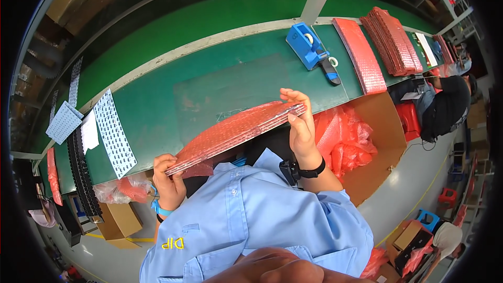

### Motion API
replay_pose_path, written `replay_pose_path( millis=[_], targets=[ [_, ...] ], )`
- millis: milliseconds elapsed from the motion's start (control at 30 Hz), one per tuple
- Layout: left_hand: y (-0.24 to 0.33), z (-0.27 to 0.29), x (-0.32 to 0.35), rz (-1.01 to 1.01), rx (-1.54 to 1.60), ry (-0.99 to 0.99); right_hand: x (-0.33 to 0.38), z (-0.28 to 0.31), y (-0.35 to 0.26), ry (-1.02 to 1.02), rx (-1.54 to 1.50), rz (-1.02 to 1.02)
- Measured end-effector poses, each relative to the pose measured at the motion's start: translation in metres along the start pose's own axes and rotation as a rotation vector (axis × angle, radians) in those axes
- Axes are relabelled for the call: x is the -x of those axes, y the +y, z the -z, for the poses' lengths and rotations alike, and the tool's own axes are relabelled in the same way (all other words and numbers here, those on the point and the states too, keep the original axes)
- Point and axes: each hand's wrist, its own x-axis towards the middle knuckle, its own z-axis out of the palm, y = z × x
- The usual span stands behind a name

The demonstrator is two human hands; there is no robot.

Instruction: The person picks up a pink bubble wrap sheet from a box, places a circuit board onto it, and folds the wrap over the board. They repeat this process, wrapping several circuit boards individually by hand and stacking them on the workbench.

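Note:
Before my chest is a stack of thin flat boards wrapped in red bubble wrap point(225, 131), tilted so its right end is higher. Thin pale and red layers show along its near edge. My left hand point(169, 182), with a blue band at the wrist, grips the lower left end. At the other end my right hand point(301, 120), below which sits a black wristband, has its thumb on the near edge and fingers behind. Under the stack lies the green work table point(152, 105). What the boards are is hidden by the wrap.
A blue tape dispenser point(304, 44) and a black-and-blue cutter point(330, 71) lie at the back right. Beyond are red-wrapped packs point(390, 42). White perforated strips point(114, 133) lie left. A cardboard box point(380, 147) holds red bubble wrap point(343, 139). Another person point(450, 99) sits far right.

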Motion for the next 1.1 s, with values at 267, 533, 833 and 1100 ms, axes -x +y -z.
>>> replay_pose_path(
  millis=[267, 533, 833, 1100],
  targets=[
    [0.001, -0.001, -0.001, 0.000, 0.002, 0.004, 0.000, 0.007, 0.006, -0.047, -0.038, 0.020],
    [0.005, 0.002, -0.004, 0.041, 0.039, -0.017, -0.022, 0.022, 0.013, -0.259, 0.065, 0.049],
    [-0.011, 0.012, -0.027, 0.203, 0.397, 0.109, -0.076, 0.012, -0.102, -0.470, 0.638, 0.313],
    [-0.026, 0.037, 0.002, 0.382, -0.225, 0.356, -0.100, 0.006, -0.236, -0.665, 0.588, 0.634]
  ],
)
